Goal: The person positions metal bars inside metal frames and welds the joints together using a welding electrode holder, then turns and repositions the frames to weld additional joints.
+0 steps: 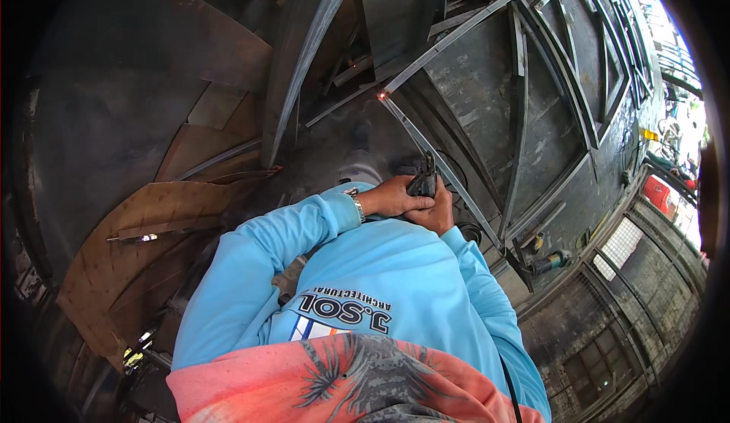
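Note:
Both hands are closed together in front of my body around a black welding electrode holder point(423, 182). My left hand point(389, 196), with a metal watch at its wrist, wraps it from the left. My right hand point(439, 212) grips it from the right, its fingers partly hidden. A thin rod seems to run from the holder's jaws up and left, hard to separate from the bar behind it. At the near left corner of a metal frame point(456, 34) glows a small orange-red spot point(382, 96), in line with that rod.
The frame's bars lie over a dark metal table point(477, 62). An angle grinder point(549, 262) lies near its right edge. Tall metal pieces point(312, 50) stand ahead, and rusty sheets point(114, 244) are at left. A wire-mesh barrier point(617, 250) stands at right, near a red box point(658, 195).

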Available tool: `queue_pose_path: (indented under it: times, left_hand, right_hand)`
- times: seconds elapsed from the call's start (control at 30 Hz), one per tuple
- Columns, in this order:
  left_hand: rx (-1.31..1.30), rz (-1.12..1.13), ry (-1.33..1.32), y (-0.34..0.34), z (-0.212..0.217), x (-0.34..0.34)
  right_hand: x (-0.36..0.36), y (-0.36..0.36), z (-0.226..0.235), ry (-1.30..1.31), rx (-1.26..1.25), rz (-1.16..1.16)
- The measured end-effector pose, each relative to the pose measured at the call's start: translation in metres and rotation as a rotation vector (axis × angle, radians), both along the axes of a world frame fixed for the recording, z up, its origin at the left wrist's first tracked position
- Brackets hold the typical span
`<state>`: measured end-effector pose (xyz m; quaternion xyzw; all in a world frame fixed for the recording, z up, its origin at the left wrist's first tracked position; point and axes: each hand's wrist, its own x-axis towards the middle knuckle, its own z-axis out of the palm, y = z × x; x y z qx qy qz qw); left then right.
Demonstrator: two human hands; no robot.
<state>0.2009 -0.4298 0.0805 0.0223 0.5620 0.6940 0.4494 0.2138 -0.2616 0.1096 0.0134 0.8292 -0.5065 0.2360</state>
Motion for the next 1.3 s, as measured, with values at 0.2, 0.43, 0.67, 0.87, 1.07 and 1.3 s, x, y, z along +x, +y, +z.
queue_pose_path:
  times: [0.2,0.43,0.67,0.87,1.07,1.3]
  left_hand:
    - [0.037,0.013,-0.043,-0.001,0.001,0.0]
    - [0.118,0.053,-0.138,0.001,-0.008,0.006]
    - [0.031,0.018,0.116,-0.001,0.026,-0.01]
    - [0.01,-0.007,0.04,0.003,0.005,-0.001]
    - [-0.019,-0.031,0.006,0.003,0.0,0.0]
    - [0.002,0.022,0.047,0.004,-0.009,0.003]
  right_hand:
    - [-0.002,-0.003,0.004,-0.001,-0.002,-0.002]
    - [-0.005,-0.008,0.011,-0.005,0.012,0.009]
    - [0.013,0.009,-0.006,0.151,-0.033,-0.059]
    - [0.008,0.003,0.004,0.022,-0.002,-0.071]
    - [0.007,0.003,-0.003,0.037,0.031,-0.038]
    - [0.005,0.002,-0.005,0.035,0.029,-0.029]
